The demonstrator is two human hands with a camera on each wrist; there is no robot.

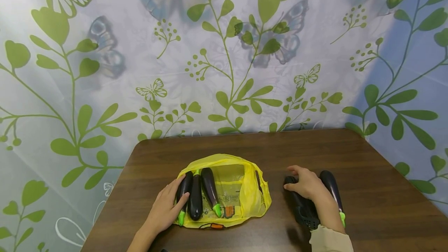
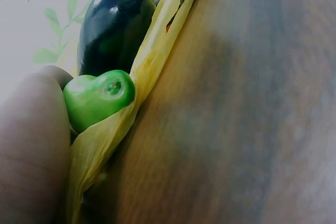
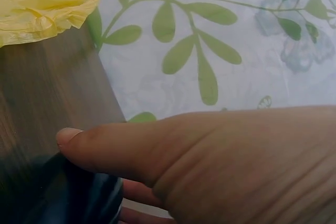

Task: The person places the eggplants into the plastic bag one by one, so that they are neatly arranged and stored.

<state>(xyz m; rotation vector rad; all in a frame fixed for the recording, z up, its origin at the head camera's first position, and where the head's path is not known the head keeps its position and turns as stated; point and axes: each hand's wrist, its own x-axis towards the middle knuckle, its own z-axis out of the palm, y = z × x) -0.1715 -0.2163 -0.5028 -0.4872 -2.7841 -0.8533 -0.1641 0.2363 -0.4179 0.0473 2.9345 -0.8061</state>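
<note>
A yellow plastic bag lies on the table with its mouth spread wide. Three dark purple eggplants with green stems are in it, including a middle eggplant and a right one. My left hand holds the leftmost eggplant at the bag's left edge, thumb across it. Its green stem shows beside the thumb in the left wrist view. Right of the bag, my right hand grips another dark eggplant between thumb and fingers; the wrist partly hides it.
One more eggplant lies just beyond the right forearm. The brown wooden table ends at a leaf-and-butterfly patterned curtain. A black wrist camera sits under the right wrist.
</note>
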